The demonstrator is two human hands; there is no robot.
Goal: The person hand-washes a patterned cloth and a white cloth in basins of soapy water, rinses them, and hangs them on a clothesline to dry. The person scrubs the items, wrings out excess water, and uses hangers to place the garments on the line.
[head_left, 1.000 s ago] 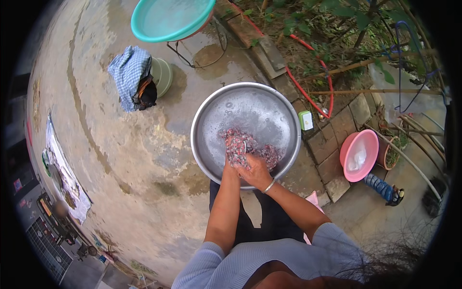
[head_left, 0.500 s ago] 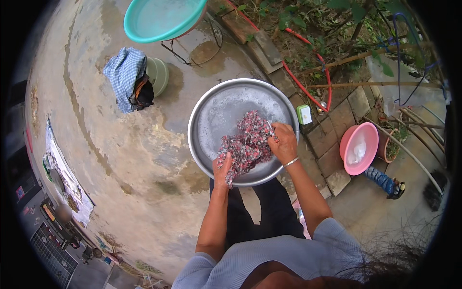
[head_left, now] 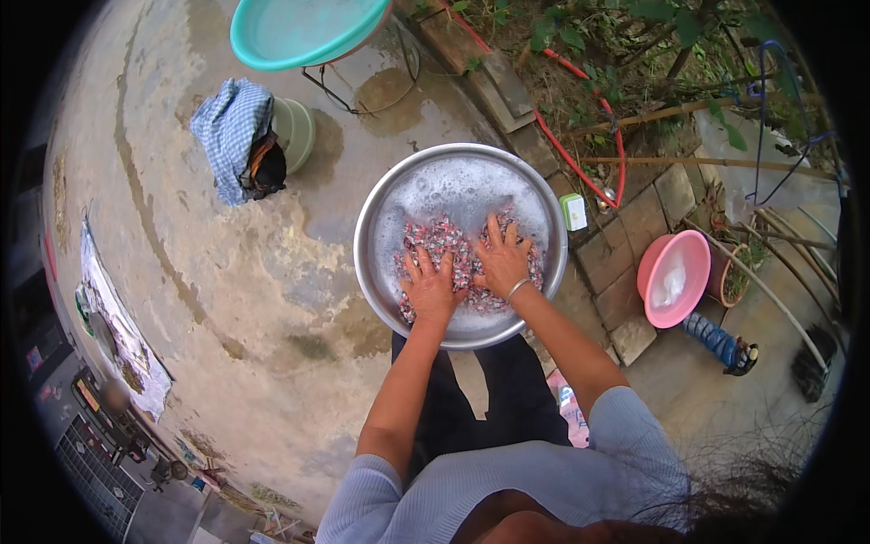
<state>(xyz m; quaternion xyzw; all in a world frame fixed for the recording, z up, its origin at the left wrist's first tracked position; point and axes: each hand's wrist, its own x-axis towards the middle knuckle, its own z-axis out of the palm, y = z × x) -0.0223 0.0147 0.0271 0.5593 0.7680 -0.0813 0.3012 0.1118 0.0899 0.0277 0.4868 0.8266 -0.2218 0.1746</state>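
Observation:
A wide metal basin (head_left: 370, 272) of soapy, foamy water stands in front of me. In it lies a red, white and dark patterned cloth (head_left: 437, 238), spread low and partly under the water. My left hand (head_left: 430, 288) presses down on its near left part, fingers spread. On the right part of the cloth rests my right hand (head_left: 504, 261), a bracelet at its wrist and its fingers also stretched apart. Both palms face down, and neither hand grips the cloth. The thumbs come close together at the middle.
A teal basin (head_left: 308, 65) sits on a metal stand, near a pale green bucket (head_left: 297, 136) draped with a blue checked cloth (head_left: 227, 127). To the right are a soap box (head_left: 573, 213), a pink basin (head_left: 645, 281), a red hose (head_left: 580, 172) and a brick edging.
My hands have let the bunched cloth down into the water and opened flat on it. The cloth is now spread lower, and more foam covers the water.

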